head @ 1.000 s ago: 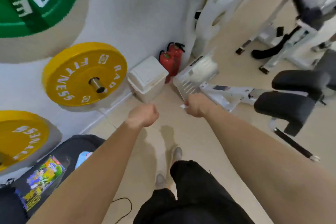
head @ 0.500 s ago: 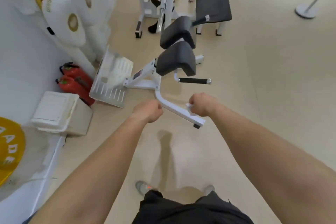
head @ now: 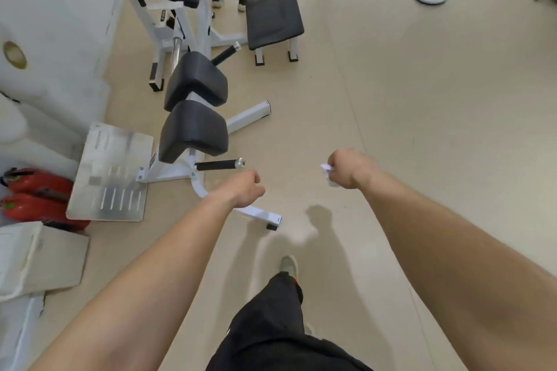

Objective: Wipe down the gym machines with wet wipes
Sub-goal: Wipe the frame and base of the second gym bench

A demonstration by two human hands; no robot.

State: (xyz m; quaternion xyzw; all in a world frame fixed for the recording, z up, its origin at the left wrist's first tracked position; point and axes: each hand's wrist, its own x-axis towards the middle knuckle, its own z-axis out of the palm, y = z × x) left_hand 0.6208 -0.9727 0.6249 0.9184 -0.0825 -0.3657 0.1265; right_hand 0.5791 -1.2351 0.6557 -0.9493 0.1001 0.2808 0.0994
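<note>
Risk of tripping, we judge: right hand clutches a crumpled wet wipe, left hand curls emptily, beside the hyperextension bench whose frame leg juts toward our shoe.

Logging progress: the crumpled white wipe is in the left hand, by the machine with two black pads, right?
Not the left: the head view shows the wipe gripped in the right hand. The left hand is curled, holding nothing.

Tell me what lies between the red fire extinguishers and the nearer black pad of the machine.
The head view shows the metal footplate between the fire extinguishers and the black pad.
</note>
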